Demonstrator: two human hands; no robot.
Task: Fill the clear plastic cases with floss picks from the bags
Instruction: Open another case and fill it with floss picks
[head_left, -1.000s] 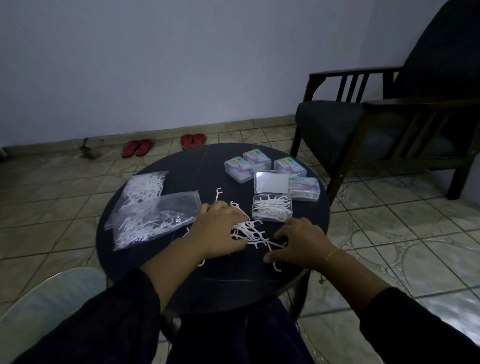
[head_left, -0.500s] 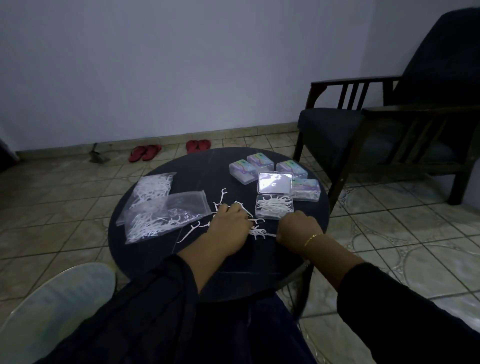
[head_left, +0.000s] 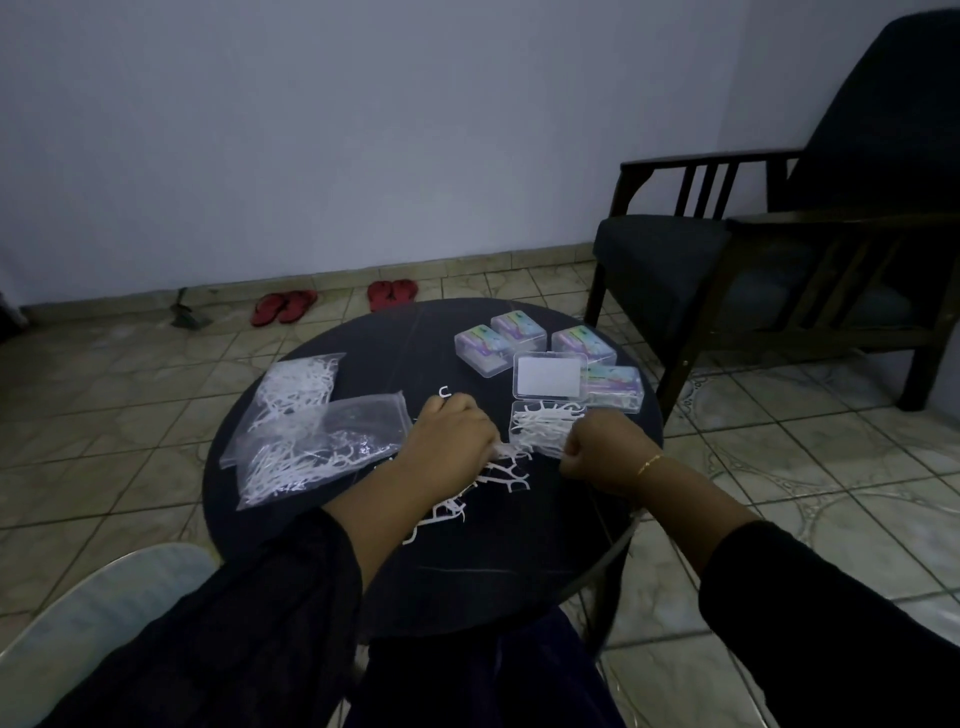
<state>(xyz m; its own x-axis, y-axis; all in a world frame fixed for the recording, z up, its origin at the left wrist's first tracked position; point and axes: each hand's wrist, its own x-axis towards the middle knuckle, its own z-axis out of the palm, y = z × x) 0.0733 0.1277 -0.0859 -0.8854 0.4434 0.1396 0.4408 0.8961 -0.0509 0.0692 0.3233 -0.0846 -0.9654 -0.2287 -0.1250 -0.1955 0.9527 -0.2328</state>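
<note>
Left hand (head_left: 451, 435) and right hand (head_left: 597, 442), both fisted on a bunch of floss picks (head_left: 511, 451) beside the open case (head_left: 545, 423); step: gathering; next, likely drop the bunch in.

Bags (head_left: 311, 436) left on table (head_left: 467, 571); open case (head_left: 545, 431) right.
</note>
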